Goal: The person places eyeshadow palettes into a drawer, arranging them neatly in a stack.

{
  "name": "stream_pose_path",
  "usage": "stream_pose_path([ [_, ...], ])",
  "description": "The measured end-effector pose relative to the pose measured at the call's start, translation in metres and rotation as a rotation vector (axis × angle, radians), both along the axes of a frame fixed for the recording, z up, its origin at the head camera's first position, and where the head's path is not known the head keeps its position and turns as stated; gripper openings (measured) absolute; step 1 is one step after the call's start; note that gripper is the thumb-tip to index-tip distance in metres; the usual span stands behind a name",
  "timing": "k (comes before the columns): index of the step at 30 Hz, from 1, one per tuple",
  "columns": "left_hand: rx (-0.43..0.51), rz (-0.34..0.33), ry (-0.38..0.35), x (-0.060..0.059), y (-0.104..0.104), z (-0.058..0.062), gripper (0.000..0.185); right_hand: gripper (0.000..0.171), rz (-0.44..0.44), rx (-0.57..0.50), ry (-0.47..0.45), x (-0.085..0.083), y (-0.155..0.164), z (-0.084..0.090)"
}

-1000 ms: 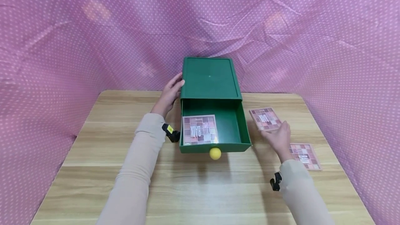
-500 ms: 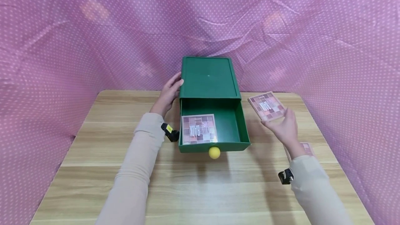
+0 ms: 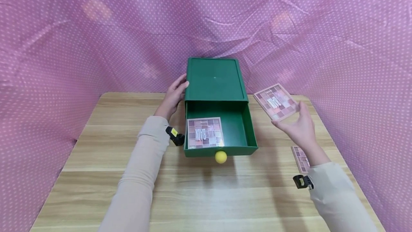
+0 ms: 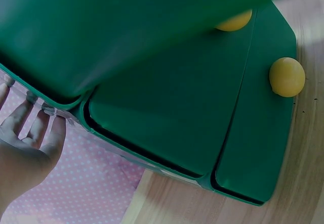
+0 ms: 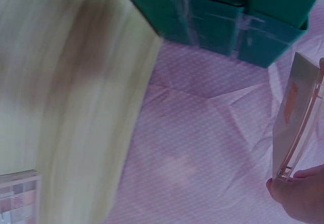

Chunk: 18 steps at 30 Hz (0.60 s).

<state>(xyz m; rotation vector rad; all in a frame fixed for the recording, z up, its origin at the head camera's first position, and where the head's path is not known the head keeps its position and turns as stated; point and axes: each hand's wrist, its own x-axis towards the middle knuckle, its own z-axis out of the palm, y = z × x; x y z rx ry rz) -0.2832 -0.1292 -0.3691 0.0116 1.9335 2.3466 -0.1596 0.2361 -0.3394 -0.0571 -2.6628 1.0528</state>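
1. A staged recording set rather than a lived-in room: a pink cloth with white dots [image 3: 80, 38] hangs creased behind and wraps both sides, closing off whatever lies beyond
2. One plain wooden table [image 3: 96, 174] fills the enclosed space
3. Little stands on it, only a green drawer box [image 3: 215, 81] and a few eyeshadow palettes [image 3: 205, 133], laid out like props
4. Small black cameras [image 3: 175, 137] are strapped at the person's wrists
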Motion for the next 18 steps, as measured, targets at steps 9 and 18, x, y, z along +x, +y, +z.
stream_pose_path([
  [9,0.001,0.007,-0.002,0.000,0.001,0.000,0.047,0.101,0.050,0.004,-0.005,0.009,-0.009,0.018],
  [18,0.030,0.022,0.017,0.002,0.003,-0.001,0.046,0.082,0.144,-0.023,0.036,0.015,-0.027,0.030],
])
